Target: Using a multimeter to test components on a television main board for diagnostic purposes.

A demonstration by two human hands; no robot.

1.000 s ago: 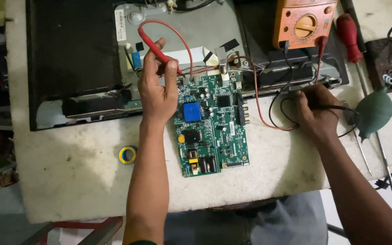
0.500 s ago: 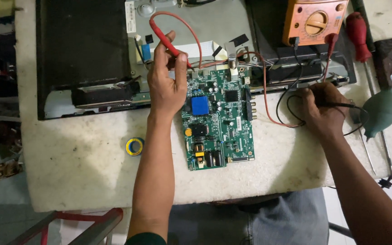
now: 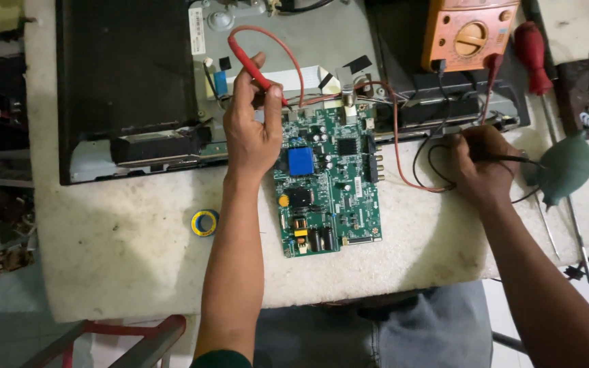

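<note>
Red probe [image 3: 252, 66] of the multimeter [image 3: 468, 34] is light and stiff, with a limp lead trailing; its plastic shaft is the place to grip. It slants above the green circuit board's [image 3: 328, 184] far edge, mid-desk. Left hand [image 3: 252, 126] pinches it between thumb and fingers, tip near the board. Right hand [image 3: 480, 167] is curled around the black probe [image 3: 512, 159] near the desk's right edge.
</note>
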